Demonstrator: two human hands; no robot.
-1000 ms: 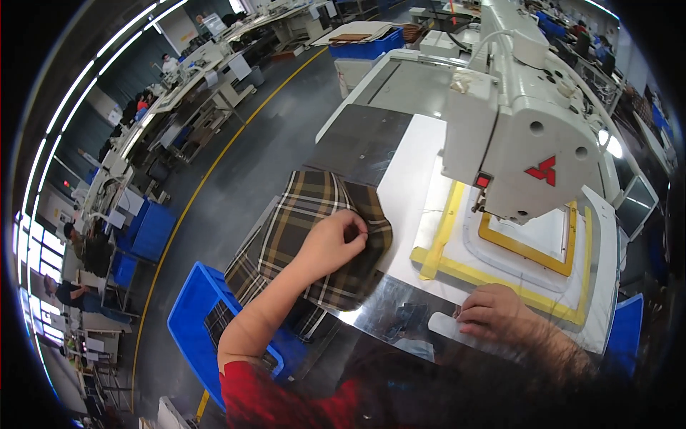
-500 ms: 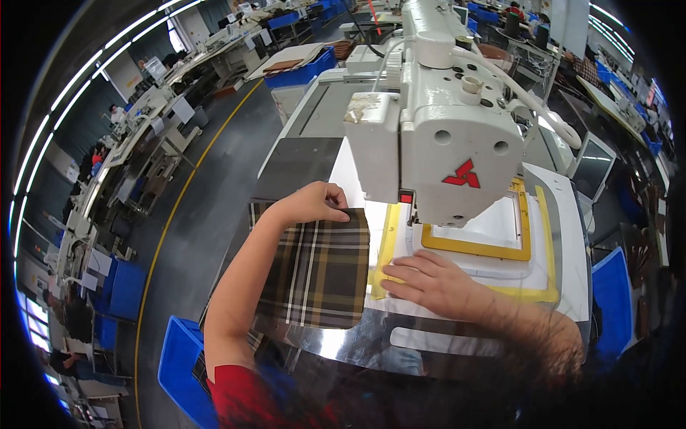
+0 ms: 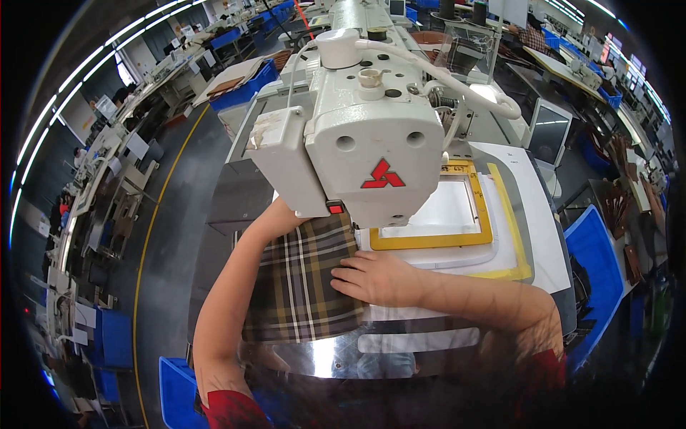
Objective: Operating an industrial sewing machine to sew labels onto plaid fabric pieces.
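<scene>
A plaid fabric piece (image 3: 296,286) in brown, black, tan and white lies on the machine bed, left of centre. My left hand (image 3: 284,214) is at its far edge; its fingers are hidden behind the white sewing machine head (image 3: 375,143), so their grip cannot be seen. Flat on the fabric's right edge rests my right hand (image 3: 379,279), fingers stretched out to the left and slightly apart. Right of the fabric, a yellow rectangular frame (image 3: 432,242) lies over white sheets, partly behind the machine head.
Polished metal (image 3: 321,357) edges the bed in front. Blue bins stand low at the left (image 3: 179,393) and at the right (image 3: 597,279). A small screen (image 3: 549,132) stands at the right. A yellow floor line (image 3: 153,243) runs along the left aisle, with workbenches beyond.
The fabric has shifted further under the machine head. My left hand has gone behind the head with its far edge. My right hand has moved from the white sheet onto the fabric's right edge.
</scene>
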